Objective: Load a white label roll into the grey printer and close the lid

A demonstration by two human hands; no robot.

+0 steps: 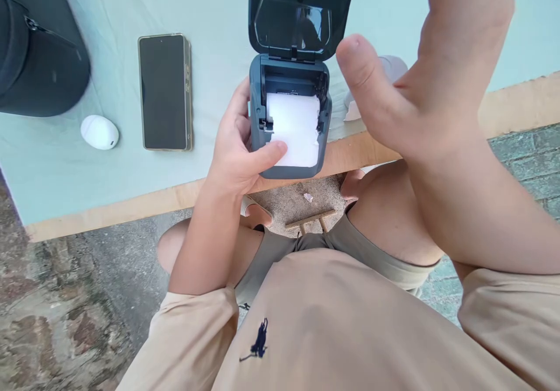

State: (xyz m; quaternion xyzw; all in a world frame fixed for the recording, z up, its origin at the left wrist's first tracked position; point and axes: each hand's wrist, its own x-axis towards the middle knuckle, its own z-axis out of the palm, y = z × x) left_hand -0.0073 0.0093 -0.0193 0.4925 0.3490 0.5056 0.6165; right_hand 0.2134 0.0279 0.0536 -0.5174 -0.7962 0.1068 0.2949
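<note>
Table (131, 204): phone (165, 91), white mouse (100, 132), black bag (37, 46)

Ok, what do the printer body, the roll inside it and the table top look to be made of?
Printer: dark grey plastic by the look, matte moulded shell; its open lid has a glossy window showing reflections. Roll: white paper, matte, with a ragged torn edge. Table: pale wood or plywood at the bare edge, covered by a light green cloth-like sheet.

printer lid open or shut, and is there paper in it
Open. The lid is swung up and back from the small printer, baring the bay, where white paper sits; the left hand grips the body.
</note>
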